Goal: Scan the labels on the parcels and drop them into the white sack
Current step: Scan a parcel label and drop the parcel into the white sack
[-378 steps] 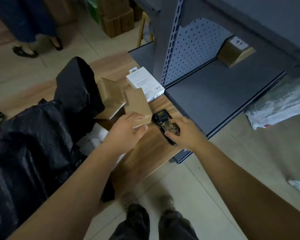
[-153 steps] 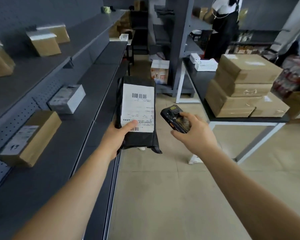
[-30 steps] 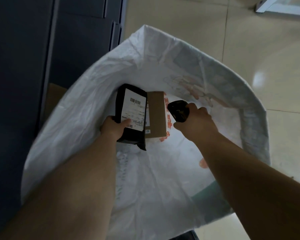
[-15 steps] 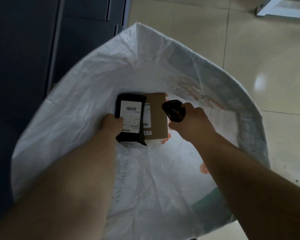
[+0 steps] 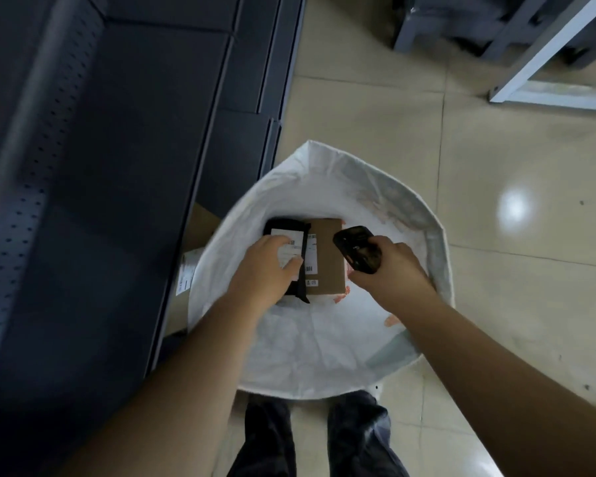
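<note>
The white sack (image 5: pixel 324 356) stands open on the floor in front of me. Inside it a black parcel (image 5: pixel 283 226) with a white barcode label lies flat against a brown cardboard box (image 5: pixel 327 256). My left hand (image 5: pixel 265 266) hovers over the black parcel with relaxed, spread fingers that cover part of the label; I cannot tell whether they touch it. My right hand (image 5: pixel 393 273) grips a black handheld scanner (image 5: pixel 356 247) over the sack, just right of the brown box.
Dark grey shelving (image 5: pixel 117 166) runs along the left, close to the sack. A cardboard box (image 5: pixel 190 277) sits on the floor between the shelving and the sack. A white table frame (image 5: pixel 547 63) stands at the upper right. My legs (image 5: pixel 310 438) are behind the sack.
My left hand has let go of the black parcel, which now lies in the sack beside the brown box. The view has pulled back from the sack. The scanner stays in my right hand.
</note>
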